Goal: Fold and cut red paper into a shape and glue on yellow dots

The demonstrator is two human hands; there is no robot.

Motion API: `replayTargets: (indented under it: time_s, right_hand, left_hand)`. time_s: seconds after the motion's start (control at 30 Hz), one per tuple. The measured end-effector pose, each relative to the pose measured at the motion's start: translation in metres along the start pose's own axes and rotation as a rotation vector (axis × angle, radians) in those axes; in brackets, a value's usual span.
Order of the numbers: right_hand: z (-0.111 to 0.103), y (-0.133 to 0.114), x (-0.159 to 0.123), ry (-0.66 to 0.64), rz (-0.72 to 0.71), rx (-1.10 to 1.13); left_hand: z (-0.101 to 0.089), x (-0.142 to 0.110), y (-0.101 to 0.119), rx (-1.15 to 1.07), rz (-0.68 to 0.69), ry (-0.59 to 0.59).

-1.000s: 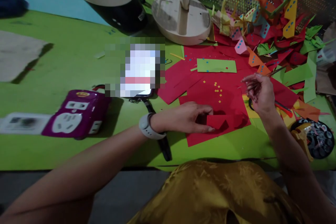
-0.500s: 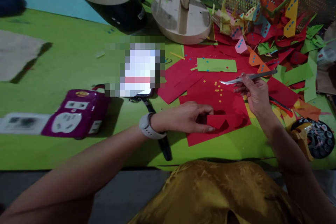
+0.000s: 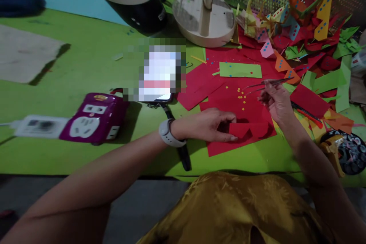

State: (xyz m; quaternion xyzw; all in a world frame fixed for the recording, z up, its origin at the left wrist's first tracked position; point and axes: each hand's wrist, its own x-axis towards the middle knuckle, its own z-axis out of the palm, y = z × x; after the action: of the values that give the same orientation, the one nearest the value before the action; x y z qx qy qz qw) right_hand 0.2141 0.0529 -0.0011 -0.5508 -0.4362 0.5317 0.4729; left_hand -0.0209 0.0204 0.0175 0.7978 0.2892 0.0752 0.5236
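My left hand rests on red paper, its thumb and fingers closed on the left end of a folded red paper strip. A grey band is on that wrist. In my right hand is a pair of tweezers, pinched between thumb and fingers with its two tips apart and pointing left. Just left of the tips, several tiny yellow paper squares lie scattered on a red sheet. Behind them lies a light green paper strip with a few blue and red bits on it.
Cut and folded coloured papers pile up at the back right. A lamp base, a black-and-white bottle and a lit phone stand or lie behind my left hand. A purple socket block sits left; a tape dispenser is right.
My right hand has turned and shifted slightly left, bringing the tweezers over toward the yellow squares; their tips have spread apart. My left hand keeps its hold. The whole view has shifted slightly.
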Motion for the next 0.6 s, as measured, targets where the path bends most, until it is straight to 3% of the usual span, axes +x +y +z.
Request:
replayTargets:
  time_s: [0.13,0.3,0.6]
  right_hand:
    - [0.004,0.000,-0.002,-0.017,-0.031,-0.016]
    - [0.007,0.003,0.000,-0.001,-0.174,-0.050]
    - [0.004,0.011,0.003,-0.003,-0.203,-0.076]
  left_hand:
    - [0.001,0.001,-0.001,-0.004,0.004,-0.004]
    - [0.000,0.001,0.000,-0.007,-0.005,-0.007]
    - [0.002,0.001,-0.003,-0.020,0.013,-0.004]
